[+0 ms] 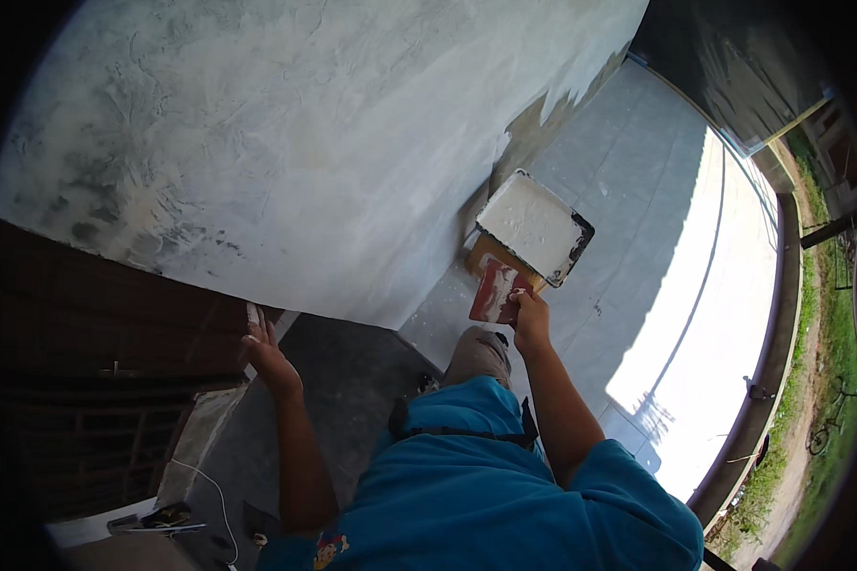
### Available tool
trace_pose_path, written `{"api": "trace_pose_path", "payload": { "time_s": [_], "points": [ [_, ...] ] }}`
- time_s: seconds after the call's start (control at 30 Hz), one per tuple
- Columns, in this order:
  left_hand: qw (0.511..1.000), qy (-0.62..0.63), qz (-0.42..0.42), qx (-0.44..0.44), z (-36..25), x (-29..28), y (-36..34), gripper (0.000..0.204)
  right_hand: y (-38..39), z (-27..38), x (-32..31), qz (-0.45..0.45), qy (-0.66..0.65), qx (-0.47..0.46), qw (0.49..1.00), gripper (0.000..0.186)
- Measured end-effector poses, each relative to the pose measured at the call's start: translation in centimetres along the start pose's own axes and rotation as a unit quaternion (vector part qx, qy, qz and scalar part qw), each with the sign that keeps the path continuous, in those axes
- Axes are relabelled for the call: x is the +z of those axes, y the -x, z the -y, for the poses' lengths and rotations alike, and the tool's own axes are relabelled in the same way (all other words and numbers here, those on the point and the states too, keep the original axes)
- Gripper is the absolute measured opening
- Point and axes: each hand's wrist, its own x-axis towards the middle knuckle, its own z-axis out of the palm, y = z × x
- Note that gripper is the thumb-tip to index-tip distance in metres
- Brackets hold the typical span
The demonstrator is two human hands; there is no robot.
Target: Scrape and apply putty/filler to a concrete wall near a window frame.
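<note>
We are looking down over a blue shirt (486, 476) at a wall and a tiled floor.

Wall (286, 133): it is filling the space above and ahead of both hands, skimmed in patchy white and grey plaster. Its lower right corner, just up and left of the tray, is showing a bare brownish patch.

Floor (638, 190): grey tiles are running away beyond the right hand, with a bright sunlit band further to its right.

Tray (535, 228): a square pan with a dark rim, loaded with white plaster, is sitting on the floor just beyond the right hand, up and slightly right of the knuckles. It is resting on something brown, a board or box; we cannot tell which.

Trowel (493, 290): a flat red blade smeared white. Its long axis is running from the right hand up and slightly right toward the near corner of the tray, which its far end is nearly touching. This is the hand nearer the tray; the left is well apart from it.

Right hand (530, 319): closed round the trowel's handle end, arm stretched forward and down.

Left hand (269, 354): raised beside the wall's edge, fingers curled round a small white-smeared piece (254, 319), held upright. We cannot tell what it is.
</note>
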Motion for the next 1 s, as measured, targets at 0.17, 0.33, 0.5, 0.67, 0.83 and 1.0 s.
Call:
{"api": "trace_pose_path", "payload": {
  "time_s": [0.17,0.33,0.5,0.67,0.83,1.0],
  "points": [
    [0.968,-0.063,-0.052,-0.238,8.2,1.8,6.4,0.081,-4.6,1.3,-5.7,-0.131,-0.076,-0.032,0.988,0.013],
    [0.92,-0.145,0.098,-0.35,14.2,9.1,9.5,0.086,-12.5,0.0,-11.3,-0.173,-0.065,-0.016,0.983,0.016],
    [0.875,-0.115,0.188,-0.431,21.9,19.0,11.5,0.087,-23.2,0.5,-12.6,-0.167,0.22,-0.081,0.958,0.021],
    [0.805,-0.006,0.139,-0.577,24.6,35.7,13.3,0.095,-32.1,4.9,-15.2,-0.122,0.448,-0.076,0.882,0.027],
    [0.788,0.084,0.113,-0.599,28.7,43.6,13.5,0.101,-37.8,6.0,-14.9,-0.019,0.61,-0.103,0.785,0.031],
    [0.766,0.155,0.039,-0.623,30.0,45.9,13.8,0.104,-36.4,2.6,-12.1,0.071,0.605,-0.068,0.79,0.03]
  ]
}}
